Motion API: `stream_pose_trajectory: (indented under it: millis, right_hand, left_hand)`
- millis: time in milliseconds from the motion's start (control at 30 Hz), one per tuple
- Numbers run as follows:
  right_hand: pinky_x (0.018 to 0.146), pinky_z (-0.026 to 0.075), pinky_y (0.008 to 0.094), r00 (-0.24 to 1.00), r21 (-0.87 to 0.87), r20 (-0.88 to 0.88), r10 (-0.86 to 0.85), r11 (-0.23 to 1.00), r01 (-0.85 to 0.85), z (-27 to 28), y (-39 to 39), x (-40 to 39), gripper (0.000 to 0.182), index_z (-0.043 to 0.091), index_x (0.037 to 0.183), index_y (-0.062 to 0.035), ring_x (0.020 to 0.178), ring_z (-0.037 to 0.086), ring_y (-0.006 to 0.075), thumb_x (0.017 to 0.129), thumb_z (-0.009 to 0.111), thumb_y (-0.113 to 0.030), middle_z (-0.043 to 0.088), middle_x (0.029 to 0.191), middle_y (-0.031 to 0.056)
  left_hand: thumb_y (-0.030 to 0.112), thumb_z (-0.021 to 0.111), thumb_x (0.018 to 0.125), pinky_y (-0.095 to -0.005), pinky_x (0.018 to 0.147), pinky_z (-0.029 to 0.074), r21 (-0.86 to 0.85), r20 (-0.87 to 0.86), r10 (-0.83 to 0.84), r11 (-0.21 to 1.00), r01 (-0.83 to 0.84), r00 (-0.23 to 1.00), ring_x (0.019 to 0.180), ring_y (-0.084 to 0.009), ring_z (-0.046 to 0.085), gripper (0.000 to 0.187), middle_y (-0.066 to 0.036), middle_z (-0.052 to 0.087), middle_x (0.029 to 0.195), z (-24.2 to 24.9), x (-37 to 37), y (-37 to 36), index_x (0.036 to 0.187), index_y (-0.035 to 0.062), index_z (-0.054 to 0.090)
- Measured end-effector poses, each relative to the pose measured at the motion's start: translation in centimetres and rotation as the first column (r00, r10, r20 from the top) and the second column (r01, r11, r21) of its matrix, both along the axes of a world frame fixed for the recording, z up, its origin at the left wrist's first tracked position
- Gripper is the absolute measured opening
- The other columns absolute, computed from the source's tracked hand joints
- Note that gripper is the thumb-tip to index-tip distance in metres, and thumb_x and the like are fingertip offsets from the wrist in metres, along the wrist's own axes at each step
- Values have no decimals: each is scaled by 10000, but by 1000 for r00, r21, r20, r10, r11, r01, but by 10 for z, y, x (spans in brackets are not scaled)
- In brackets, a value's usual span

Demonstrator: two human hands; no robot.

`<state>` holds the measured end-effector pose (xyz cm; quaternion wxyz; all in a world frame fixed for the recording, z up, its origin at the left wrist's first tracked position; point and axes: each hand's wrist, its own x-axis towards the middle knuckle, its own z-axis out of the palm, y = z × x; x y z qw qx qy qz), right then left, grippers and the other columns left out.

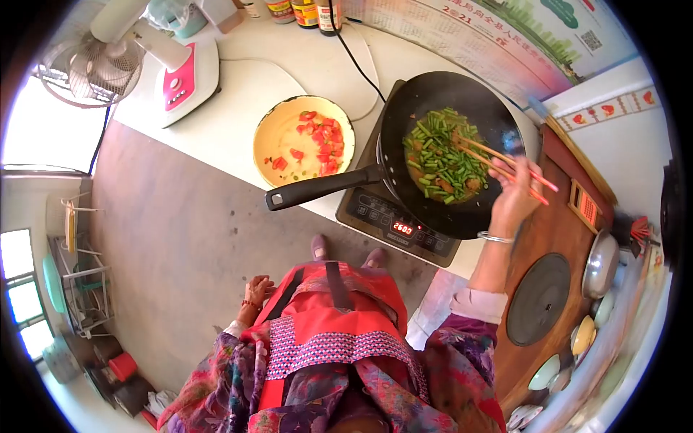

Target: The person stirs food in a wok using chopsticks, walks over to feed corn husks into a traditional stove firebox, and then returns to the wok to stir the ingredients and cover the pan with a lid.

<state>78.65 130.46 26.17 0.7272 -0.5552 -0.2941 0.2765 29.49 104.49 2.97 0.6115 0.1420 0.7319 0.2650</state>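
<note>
My right hand (514, 193) grips a pair of chopsticks (498, 160), whose tips reach into chopped green beans (440, 148) in a black wok (411, 86). The wok sits on an induction cooker (375, 216) with a lit red display, its long handle (325, 186) pointing left. Beside the wok is a yellow enamel plate (278, 126) bearing red chopped pieces (328, 137). My left hand (258, 290) hangs by my apron, away from the counter, with its fingers loosely curled; whether anything is in them is too small to tell.
A fan (94, 68) with a pink-and-white base stands at the counter's left. Bottles (307, 13) line the back, and a black cord runs down to the cooker. At right are a brown surface with a round dark lid (538, 299), a metal bowl (601, 265) and several dishes.
</note>
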Motion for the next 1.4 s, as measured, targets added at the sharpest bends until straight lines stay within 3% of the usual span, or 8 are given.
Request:
stream_pose_trajectory:
  millis: [167, 300, 567, 667, 1200, 1233, 1300, 1400]
  right_hand:
    - [496, 522, 284, 1000, -146, 14, 15, 989, -13, -16, -24, 6, 144, 506, 877, 14, 641, 629, 220, 839, 528, -123, 579, 807, 144]
    - [504, 526, 284, 1000, -39, 1, -29, 999, 29, 0, -31, 13, 158, 509, 888, 18, 639, 630, 213, 847, 525, -134, 582, 802, 134]
    - [531, 535, 267, 999, -85, -26, -30, 996, 27, -9, -58, 23, 147, 515, 859, 21, 666, 630, 210, 855, 500, -125, 569, 809, 132]
    - [538, 536, 269, 988, 31, -56, -142, 989, 143, 1, -55, 28, 138, 513, 853, 21, 666, 628, 205, 853, 506, -118, 565, 796, 124]
    - [531, 524, 256, 995, -23, -43, -87, 996, 86, -14, -37, 34, 131, 519, 847, 21, 630, 619, 168, 834, 535, -108, 574, 750, 99]
    - [529, 525, 256, 993, 8, -67, -94, 996, 94, -10, -37, 35, 134, 519, 843, 23, 629, 620, 169, 834, 535, -110, 574, 749, 100]
    - [525, 524, 256, 993, 15, -89, -76, 997, 78, -14, -31, 32, 133, 520, 837, 22, 630, 620, 169, 833, 534, -110, 574, 748, 101]
    - [521, 523, 253, 994, -1, -86, -61, 998, 61, -28, -27, 28, 119, 522, 823, 19, 635, 622, 171, 832, 532, -100, 572, 742, 101]
  left_hand:
    - [214, 506, 834, -332, 617, 523, 7, 5, -36, 999, 36, 999, 742, -269, 622, 350, -196, 593, 915, -11, -2, -6, 1082, -33, 495]
    - [195, 511, 822, -343, 628, 527, 4, 21, -14, 1000, 14, 1000, 748, -286, 620, 337, -208, 587, 935, -8, 1, -1, 1075, -28, 499]
    - [193, 526, 798, -358, 619, 527, 27, 52, -18, 999, 17, 999, 752, -299, 622, 330, -202, 588, 931, -3, 11, 11, 1043, -27, 512]
    - [189, 525, 796, -356, 614, 524, 32, 16, -48, 998, 48, 999, 749, -298, 622, 327, -197, 593, 918, -1, 16, 15, 1044, -24, 510]
    - [192, 528, 798, -345, 617, 530, 38, -54, -53, 998, 55, 997, 747, -261, 627, 331, -187, 613, 906, -5, 26, -6, 1047, -25, 515]
    - [193, 529, 797, -337, 609, 529, 214, -173, -277, 926, 310, 945, 733, -251, 626, 329, -184, 615, 897, -13, 21, -11, 1044, -24, 519]
    - [194, 530, 796, -330, 601, 529, 344, -329, -453, 759, 552, 828, 719, -242, 625, 327, -180, 618, 888, -17, 14, -13, 1041, -23, 524]
    - [191, 521, 798, -326, 598, 527, 151, -624, -650, 445, 883, 434, 694, -226, 622, 324, -176, 621, 868, -8, 20, -8, 1038, -27, 526]
